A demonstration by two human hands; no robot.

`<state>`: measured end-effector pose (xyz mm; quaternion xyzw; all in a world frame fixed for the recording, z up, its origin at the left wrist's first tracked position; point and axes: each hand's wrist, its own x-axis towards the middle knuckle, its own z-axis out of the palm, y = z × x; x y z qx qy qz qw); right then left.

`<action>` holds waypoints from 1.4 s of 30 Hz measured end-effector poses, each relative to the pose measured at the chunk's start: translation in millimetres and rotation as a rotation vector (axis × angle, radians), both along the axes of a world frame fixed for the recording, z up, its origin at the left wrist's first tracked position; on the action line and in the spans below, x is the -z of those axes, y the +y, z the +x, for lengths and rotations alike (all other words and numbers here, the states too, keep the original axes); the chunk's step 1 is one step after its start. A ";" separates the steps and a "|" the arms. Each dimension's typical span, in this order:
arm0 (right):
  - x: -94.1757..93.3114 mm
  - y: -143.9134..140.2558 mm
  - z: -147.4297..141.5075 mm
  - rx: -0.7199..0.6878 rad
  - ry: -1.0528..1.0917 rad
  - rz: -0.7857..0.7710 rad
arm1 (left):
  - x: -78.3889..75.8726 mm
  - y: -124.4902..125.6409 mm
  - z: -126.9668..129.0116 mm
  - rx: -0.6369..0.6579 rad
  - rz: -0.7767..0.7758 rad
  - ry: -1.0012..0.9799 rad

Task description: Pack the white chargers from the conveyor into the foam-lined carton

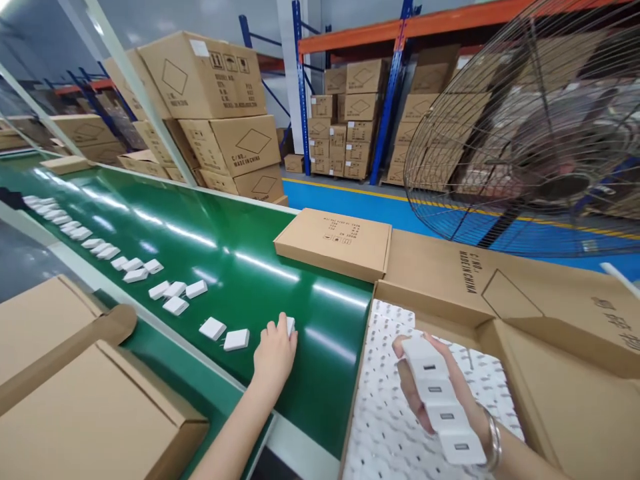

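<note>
White plastic charger blocks [443, 401], four in a row, are gripped in your right hand [469, 399], thumb on one side and fingers on the other, above an open brown cardboard carton [495, 325] packed with more white chargers. Each shows one slot-shaped port, facing up towards you; the row's long axis slants from upper left to lower right. Your left hand [274, 350] grasps one small white charger [291, 325] at the glossy green conveyor belt [320, 373]; you cannot tell which way its prongs point. Just left of that hand lie two loose white chargers [236, 339], prongs leftward, then a group of four [175, 306]; those farther along are too small to count surely. One closed, flat brown carton [333, 243] sits across the belt.
</note>
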<state>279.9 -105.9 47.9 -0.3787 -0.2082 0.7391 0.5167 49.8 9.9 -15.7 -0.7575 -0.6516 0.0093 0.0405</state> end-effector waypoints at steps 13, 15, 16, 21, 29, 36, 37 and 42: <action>6.2 -2.1 4.5 0.001 0.141 0.012 | 9.9 5.5 -12.5 0.089 -0.134 -0.293; 7.2 -0.8 5.7 0.007 0.141 -0.006 | 7.4 4.6 -10.4 0.065 -0.168 -0.280; 7.5 -0.2 6.1 0.011 0.143 -0.012 | 5.7 3.8 -8.8 0.060 -0.179 -0.270; 9.7 1.0 7.9 0.018 0.143 -0.001 | -1.1 0.9 -2.0 0.054 -0.213 -0.255; 14.8 1.4 5.5 0.027 0.053 -0.020 | -3.3 -0.9 0.5 0.074 -0.252 -0.253; -6.9 35.5 64.1 0.188 -0.840 0.088 | -21.3 2.7 21.7 0.053 -0.294 -0.095; -9.8 41.8 80.7 0.187 -1.069 0.175 | -24.6 2.1 26.0 0.064 -0.275 -0.067; -6.5 64.9 139.4 -0.276 -2.156 0.289 | -36.4 -2.6 42.8 0.104 -0.231 0.022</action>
